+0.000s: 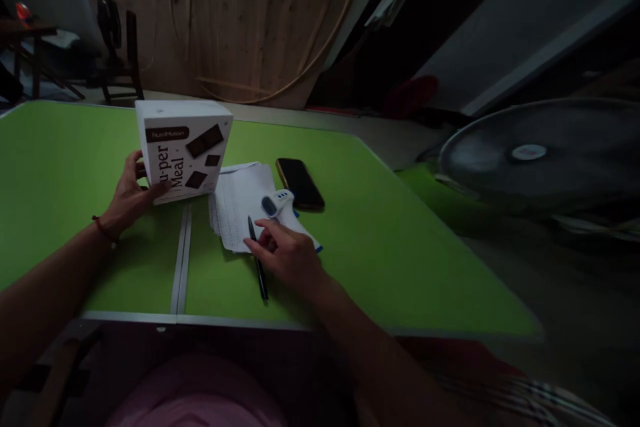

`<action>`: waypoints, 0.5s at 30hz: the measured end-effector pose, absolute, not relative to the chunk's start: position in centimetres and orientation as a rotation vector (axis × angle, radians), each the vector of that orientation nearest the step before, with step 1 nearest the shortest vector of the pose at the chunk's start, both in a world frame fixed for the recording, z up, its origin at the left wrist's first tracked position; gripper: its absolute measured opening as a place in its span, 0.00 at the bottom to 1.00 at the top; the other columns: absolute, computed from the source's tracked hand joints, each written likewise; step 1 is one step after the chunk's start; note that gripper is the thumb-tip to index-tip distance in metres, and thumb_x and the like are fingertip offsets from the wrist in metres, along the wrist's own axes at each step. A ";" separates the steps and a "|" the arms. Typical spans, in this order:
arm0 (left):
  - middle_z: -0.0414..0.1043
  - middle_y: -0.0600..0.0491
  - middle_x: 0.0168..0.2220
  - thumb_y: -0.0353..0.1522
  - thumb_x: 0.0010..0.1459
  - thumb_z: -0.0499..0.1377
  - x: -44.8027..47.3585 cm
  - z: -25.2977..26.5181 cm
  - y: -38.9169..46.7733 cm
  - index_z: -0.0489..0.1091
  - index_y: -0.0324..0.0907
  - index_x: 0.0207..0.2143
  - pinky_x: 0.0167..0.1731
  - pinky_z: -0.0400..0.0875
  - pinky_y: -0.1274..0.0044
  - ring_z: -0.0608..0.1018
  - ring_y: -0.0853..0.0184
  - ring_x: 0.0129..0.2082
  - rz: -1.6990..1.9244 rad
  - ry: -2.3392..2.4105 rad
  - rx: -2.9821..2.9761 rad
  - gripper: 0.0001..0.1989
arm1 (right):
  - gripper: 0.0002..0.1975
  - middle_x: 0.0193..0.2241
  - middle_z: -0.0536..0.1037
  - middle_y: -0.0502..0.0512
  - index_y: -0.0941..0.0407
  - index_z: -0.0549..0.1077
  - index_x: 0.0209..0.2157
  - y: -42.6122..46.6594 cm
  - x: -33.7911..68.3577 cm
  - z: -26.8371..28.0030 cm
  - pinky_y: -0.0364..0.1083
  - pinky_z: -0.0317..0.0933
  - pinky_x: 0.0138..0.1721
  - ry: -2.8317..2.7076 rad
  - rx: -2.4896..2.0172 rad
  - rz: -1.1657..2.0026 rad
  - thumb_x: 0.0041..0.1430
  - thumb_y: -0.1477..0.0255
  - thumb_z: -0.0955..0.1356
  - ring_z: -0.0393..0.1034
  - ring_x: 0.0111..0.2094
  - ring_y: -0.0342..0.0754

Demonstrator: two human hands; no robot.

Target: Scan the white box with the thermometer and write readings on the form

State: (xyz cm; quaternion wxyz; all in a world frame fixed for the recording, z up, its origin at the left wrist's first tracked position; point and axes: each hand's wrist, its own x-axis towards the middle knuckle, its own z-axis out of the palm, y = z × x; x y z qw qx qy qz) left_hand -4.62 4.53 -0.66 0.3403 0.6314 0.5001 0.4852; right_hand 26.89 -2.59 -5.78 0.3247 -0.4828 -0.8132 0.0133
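My left hand grips the lower left of a white box printed with "NutriMotion" and brown squares. The box is tilted a little, and its bottom edge is close to the table or on it. Over a small stack of white papers, my right hand has thumb and forefinger apart, with the other fingers curled. Beside the thumb tip lies a black pen, partly on the papers; whether they touch I cannot tell. A white and blue infrared thermometer lies just beyond this hand, which partly hides it.
A dark smartphone lies behind the thermometer on the green folding table. A metal seam crosses the tabletop. To the right stands a large round fan. A chair is behind the table at the left.
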 end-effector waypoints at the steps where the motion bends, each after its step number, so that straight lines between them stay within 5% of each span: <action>1: 0.68 0.40 0.55 0.43 0.46 0.72 -4.7 -0.8 4.7 0.54 0.43 0.59 0.48 0.79 0.54 0.72 0.46 0.57 1.229 1.288 1.645 0.43 | 0.14 0.24 0.79 0.54 0.59 0.77 0.44 -2.7 26.9 -5.7 0.46 0.66 0.27 -2.153 -1.298 0.065 0.60 0.65 0.70 0.71 0.22 0.46; 9: 0.48 0.44 0.64 0.47 0.54 0.65 -4.1 -0.5 3.1 0.44 0.49 0.64 0.65 0.54 0.47 0.53 0.43 0.67 1.554 1.674 2.308 0.44 | 0.21 0.30 0.80 0.57 0.56 0.76 0.52 -2.9 26.9 -4.7 0.50 0.69 0.35 -2.001 -1.350 0.326 0.58 0.72 0.63 0.73 0.28 0.49; 12: 0.50 0.48 0.62 0.46 0.58 0.62 -2.3 -0.2 1.0 0.46 0.54 0.62 0.63 0.56 0.50 0.58 0.46 0.64 1.643 1.460 2.640 0.36 | 0.20 0.35 0.81 0.57 0.53 0.78 0.49 -2.9 27.1 -4.0 0.51 0.70 0.39 -1.841 -1.273 0.460 0.61 0.71 0.61 0.74 0.35 0.50; 15: 0.57 0.45 0.61 0.43 0.63 0.57 0.1 -0.6 -0.4 0.51 0.51 0.62 0.60 0.58 0.52 0.64 0.48 0.60 1.247 1.039 2.838 0.29 | 0.19 0.34 0.80 0.55 0.52 0.78 0.48 -2.9 27.3 -3.7 0.51 0.70 0.40 -1.702 -1.220 0.599 0.62 0.69 0.60 0.74 0.36 0.50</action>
